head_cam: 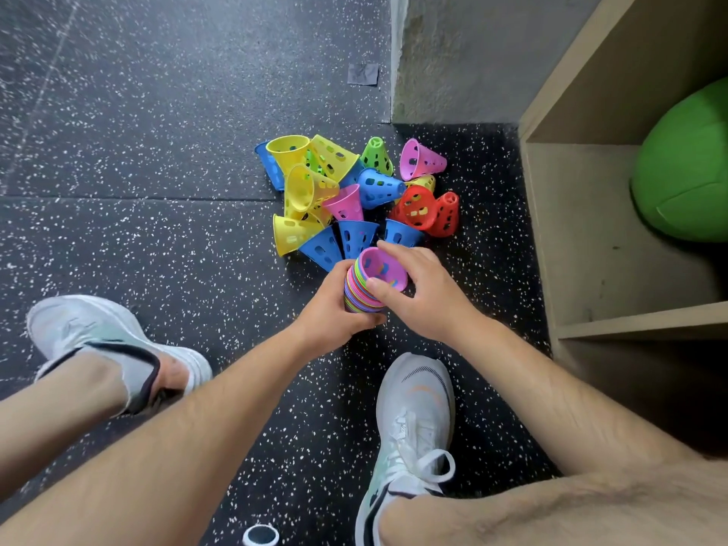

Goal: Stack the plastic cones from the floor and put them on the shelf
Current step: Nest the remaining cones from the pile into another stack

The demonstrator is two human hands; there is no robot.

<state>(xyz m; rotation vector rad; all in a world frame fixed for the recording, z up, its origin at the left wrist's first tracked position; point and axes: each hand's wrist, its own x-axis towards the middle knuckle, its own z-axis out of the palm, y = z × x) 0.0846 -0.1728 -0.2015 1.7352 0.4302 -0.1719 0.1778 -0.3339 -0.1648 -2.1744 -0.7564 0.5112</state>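
Note:
A stack of nested plastic cones in many colours, a pink cone innermost at its open end, is held low over the floor. My left hand grips the stack from below and the left. My right hand holds the pink cone's rim, thumb on the near edge and fingers over the far edge. Just beyond lies a pile of several loose cones on the floor: yellow, blue, pink, green and red, most tipped on their sides. The wooden shelf stands at the right.
A green ball sits in the shelf compartment. A grey wall corner rises behind the pile. My two white shoes stand on the black speckled rubber floor. A grey tape patch is stuck to the floor.

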